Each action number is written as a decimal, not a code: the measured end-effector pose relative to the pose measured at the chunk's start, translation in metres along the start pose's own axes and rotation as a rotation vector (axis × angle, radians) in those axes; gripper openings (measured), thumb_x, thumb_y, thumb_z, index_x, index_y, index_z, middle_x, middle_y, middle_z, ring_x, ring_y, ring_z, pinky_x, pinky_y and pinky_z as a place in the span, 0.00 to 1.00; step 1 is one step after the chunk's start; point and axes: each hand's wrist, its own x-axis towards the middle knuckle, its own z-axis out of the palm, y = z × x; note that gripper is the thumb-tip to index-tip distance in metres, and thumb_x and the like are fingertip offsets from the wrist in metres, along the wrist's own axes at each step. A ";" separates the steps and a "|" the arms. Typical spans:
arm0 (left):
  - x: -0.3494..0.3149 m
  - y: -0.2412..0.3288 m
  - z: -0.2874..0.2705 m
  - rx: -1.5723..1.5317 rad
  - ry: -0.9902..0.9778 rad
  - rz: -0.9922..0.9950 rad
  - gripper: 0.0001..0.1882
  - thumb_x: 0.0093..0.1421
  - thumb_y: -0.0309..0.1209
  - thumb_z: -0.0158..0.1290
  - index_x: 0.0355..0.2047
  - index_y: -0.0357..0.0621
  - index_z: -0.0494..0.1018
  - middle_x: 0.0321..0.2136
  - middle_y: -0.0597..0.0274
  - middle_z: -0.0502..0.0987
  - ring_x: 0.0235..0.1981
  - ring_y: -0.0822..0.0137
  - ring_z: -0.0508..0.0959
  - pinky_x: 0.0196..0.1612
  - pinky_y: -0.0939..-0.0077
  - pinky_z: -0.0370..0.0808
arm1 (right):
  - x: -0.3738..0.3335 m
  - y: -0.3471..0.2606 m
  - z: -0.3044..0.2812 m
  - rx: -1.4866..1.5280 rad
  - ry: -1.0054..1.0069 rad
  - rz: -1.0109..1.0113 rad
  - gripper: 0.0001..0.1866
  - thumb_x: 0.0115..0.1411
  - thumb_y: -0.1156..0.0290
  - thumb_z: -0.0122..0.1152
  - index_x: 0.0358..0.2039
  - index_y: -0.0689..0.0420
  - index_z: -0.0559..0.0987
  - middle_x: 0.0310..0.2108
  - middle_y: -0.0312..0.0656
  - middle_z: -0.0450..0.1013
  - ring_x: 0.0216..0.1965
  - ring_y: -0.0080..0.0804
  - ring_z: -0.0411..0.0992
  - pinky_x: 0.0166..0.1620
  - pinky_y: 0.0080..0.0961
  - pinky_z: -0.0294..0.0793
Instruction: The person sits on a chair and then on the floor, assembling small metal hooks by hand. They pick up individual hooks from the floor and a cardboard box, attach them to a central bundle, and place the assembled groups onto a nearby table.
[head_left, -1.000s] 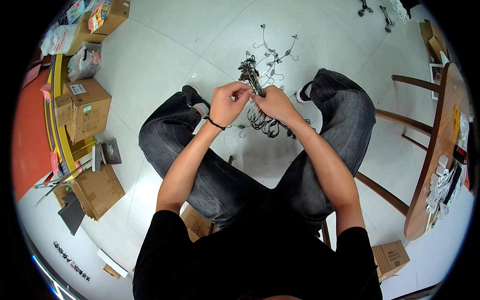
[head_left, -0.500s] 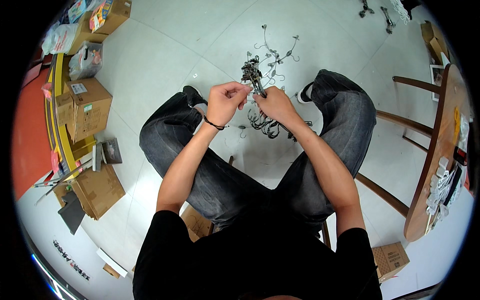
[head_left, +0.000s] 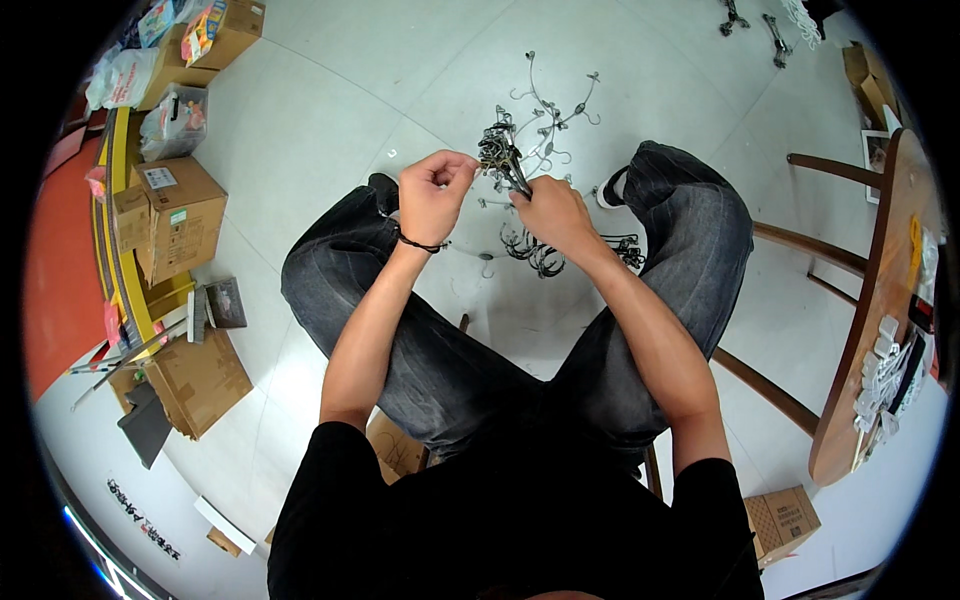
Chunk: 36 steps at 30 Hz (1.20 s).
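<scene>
My right hand (head_left: 558, 215) is closed around a bundle of dark clip hangers (head_left: 501, 155). Their clips crowd together beyond my fingers, and several curved hooks (head_left: 540, 258) hang out below that hand. Just left of the clips, my left hand (head_left: 433, 195) has its thumb and forefinger pinched together. Whatever sits in this pinch is too small to make out. More clip hangers (head_left: 550, 128) with hooks lie loose on the floor past the bundle.
Cardboard boxes (head_left: 183, 220) and a clear plastic bin (head_left: 175, 122) line the left side. A wooden table (head_left: 850, 400) with white cables on it stands at right. Further hangers (head_left: 777, 42) lie at the far right on the tiled floor (head_left: 340, 110).
My left hand has drawn left and slightly away from the right hand, opening a gap between them. The bundle has turned a little, and its hooks have swung right.
</scene>
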 end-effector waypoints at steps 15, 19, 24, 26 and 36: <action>-0.009 -0.011 0.009 0.107 -0.324 -0.013 0.08 0.65 0.26 0.50 0.33 0.33 0.75 0.23 0.64 0.77 0.26 0.76 0.76 0.32 0.81 0.72 | 0.021 0.016 0.003 0.552 -0.155 0.089 0.18 0.61 0.60 0.61 0.24 0.64 0.80 0.23 0.45 0.78 0.21 0.33 0.76 0.31 0.32 0.76; 0.000 -0.019 -0.002 -0.004 -0.601 -0.189 0.13 0.63 0.23 0.41 0.32 0.34 0.76 0.24 0.61 0.79 0.25 0.72 0.77 0.31 0.78 0.72 | 0.011 0.000 -0.019 0.933 -0.080 0.135 0.19 0.63 0.60 0.58 0.21 0.62 0.79 0.22 0.42 0.76 0.21 0.30 0.73 0.29 0.31 0.74; 0.011 0.009 -0.034 -0.336 -0.822 -0.204 0.08 0.62 0.23 0.48 0.33 0.35 0.77 0.30 0.61 0.80 0.30 0.71 0.75 0.35 0.75 0.72 | 0.012 0.025 -0.031 0.702 -0.012 -0.001 0.17 0.63 0.60 0.59 0.26 0.62 0.81 0.23 0.39 0.77 0.26 0.26 0.73 0.33 0.28 0.73; 0.014 -0.001 -0.049 -0.655 -0.900 -0.138 0.07 0.61 0.27 0.55 0.32 0.34 0.77 0.32 0.52 0.80 0.31 0.70 0.75 0.35 0.76 0.72 | 0.015 0.016 -0.036 0.644 -0.056 -0.055 0.18 0.63 0.60 0.59 0.26 0.63 0.81 0.22 0.38 0.77 0.26 0.26 0.73 0.34 0.29 0.73; 0.008 -0.028 -0.005 -1.680 -0.104 -0.096 0.23 0.73 0.36 0.41 0.59 0.27 0.62 0.68 0.46 0.56 0.65 0.55 0.64 0.67 0.72 0.68 | 0.003 0.006 0.002 1.032 -0.197 -0.019 0.15 0.66 0.66 0.58 0.26 0.65 0.76 0.20 0.41 0.73 0.19 0.29 0.73 0.23 0.28 0.74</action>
